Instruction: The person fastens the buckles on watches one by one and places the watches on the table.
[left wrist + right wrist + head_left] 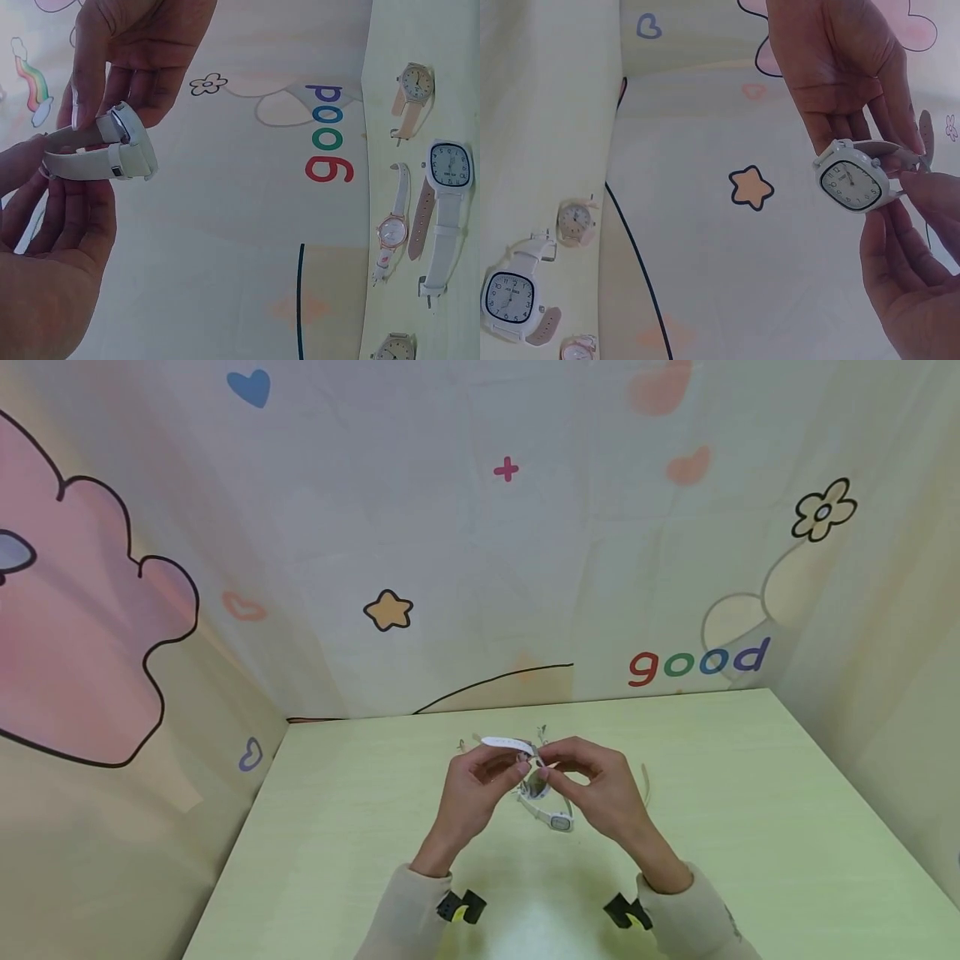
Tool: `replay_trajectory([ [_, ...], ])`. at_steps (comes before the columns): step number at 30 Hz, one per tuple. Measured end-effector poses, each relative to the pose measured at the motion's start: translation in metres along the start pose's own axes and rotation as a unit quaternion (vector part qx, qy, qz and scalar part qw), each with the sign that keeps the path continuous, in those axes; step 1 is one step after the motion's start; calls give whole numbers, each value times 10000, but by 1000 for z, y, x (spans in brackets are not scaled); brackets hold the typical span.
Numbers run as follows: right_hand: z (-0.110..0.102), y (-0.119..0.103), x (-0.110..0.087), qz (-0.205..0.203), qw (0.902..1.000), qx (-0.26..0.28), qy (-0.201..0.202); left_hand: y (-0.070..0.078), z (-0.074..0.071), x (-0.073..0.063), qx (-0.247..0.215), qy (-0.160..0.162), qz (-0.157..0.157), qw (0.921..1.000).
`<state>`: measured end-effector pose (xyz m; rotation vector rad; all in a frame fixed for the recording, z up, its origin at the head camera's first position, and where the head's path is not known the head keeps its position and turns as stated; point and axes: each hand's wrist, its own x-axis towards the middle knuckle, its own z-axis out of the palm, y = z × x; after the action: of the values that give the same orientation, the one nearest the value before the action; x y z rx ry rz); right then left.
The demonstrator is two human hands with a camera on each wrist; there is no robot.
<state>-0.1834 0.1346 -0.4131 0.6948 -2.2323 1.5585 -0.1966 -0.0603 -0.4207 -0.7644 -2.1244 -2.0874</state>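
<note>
Left hand (472,789) and right hand (602,779) were both pinching the looped strap (506,744), white watch (851,185) up above the table (337,860), tail poking past the fingers! One loosened pinch could have let it slip, perhaps onto the second white watch (450,166) lying below. Smaller watches (392,231) lay beyond; farthest hung the printed backdrop (450,510).

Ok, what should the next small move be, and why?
I'd likely have the right grip settle the strap's fastening while the left grip steadies the white watch. The strap is bent into a loop and its free end sticks out, but the hold partly covers the fastening, so whether it's secured can't be told.
</note>
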Motion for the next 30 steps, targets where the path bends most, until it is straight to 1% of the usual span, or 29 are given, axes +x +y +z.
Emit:
replay_trajectory([
  [5,3,1,-1,-86,9999,101,-38,-1,0,-1,-325,-85,-50,9994],
  [9,5,2,-1,-166,9997,190,-43,0,0,-1,-538,-57,-96,9985],
  [14,5,1,-2,-127,9999,57,-42,0,-1,0,-654,28,-143,9978],
  [22,5,-5,0,424,9991,30,-11,-1,1,0,-666,167,-377,9969],
  [30,5,-11,3,1096,9939,30,150,-1,3,1,-450,148,-447,9979],
])
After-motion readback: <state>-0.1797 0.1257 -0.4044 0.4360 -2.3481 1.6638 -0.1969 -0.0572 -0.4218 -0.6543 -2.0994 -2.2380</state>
